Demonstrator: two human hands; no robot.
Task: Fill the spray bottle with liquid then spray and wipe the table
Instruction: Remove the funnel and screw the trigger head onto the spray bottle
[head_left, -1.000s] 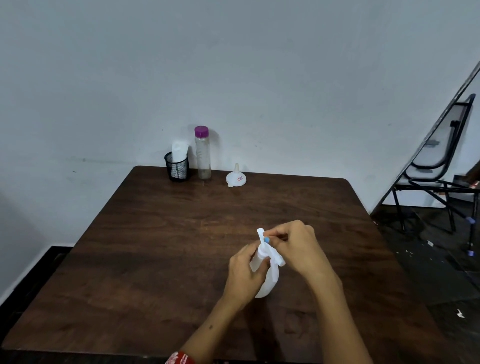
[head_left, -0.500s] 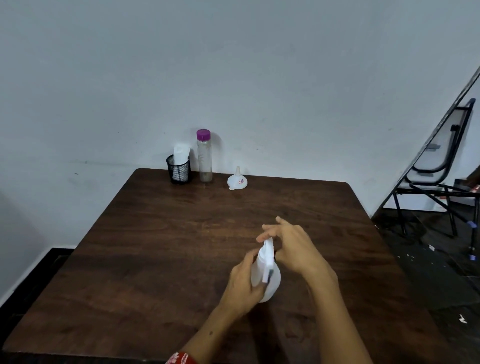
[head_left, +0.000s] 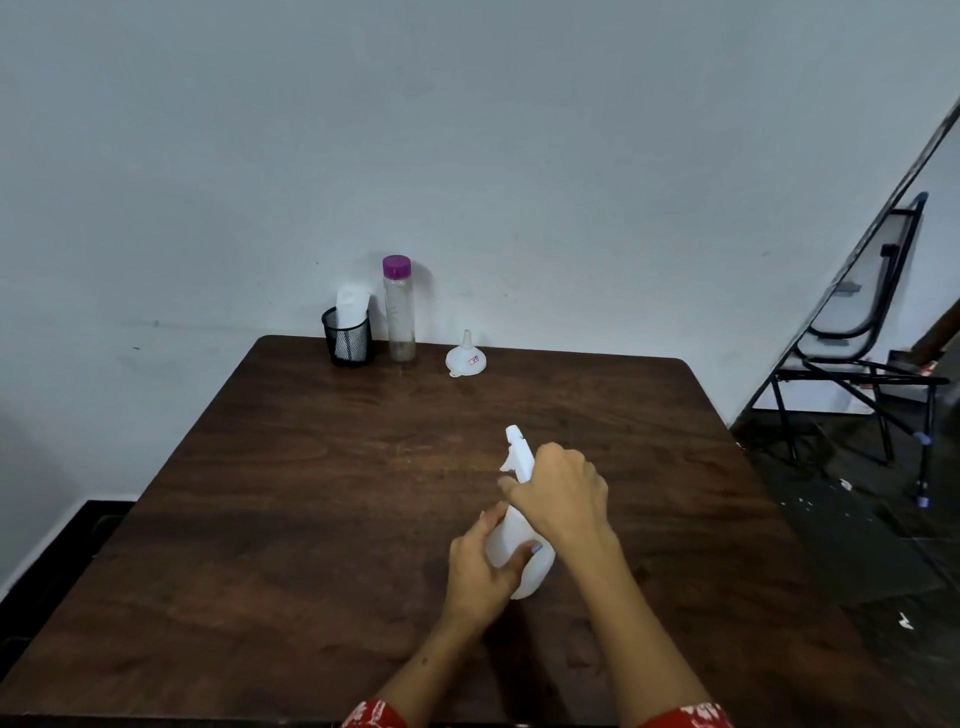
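Hands share the spray bottle (head_left: 519, 551): left hand (head_left: 480, 566) grasps its body, right hand (head_left: 563, 493) its head. Mesh cup (head_left: 347, 338) holds white paper (head_left: 351, 304).

1. A plain, sparsely furnished room, perhaps a simple home or small eatery; which one cannot be told.
2. A bare pale wall (head_left: 467, 130) stands behind a dark wood-grain counter (head_left: 311, 493).
3. A black mesh holder (head_left: 347, 343) with white paper stands at the counter's far edge.
4. A black metal-framed chair (head_left: 852, 332) stands on a dark, littered floor (head_left: 852, 519).
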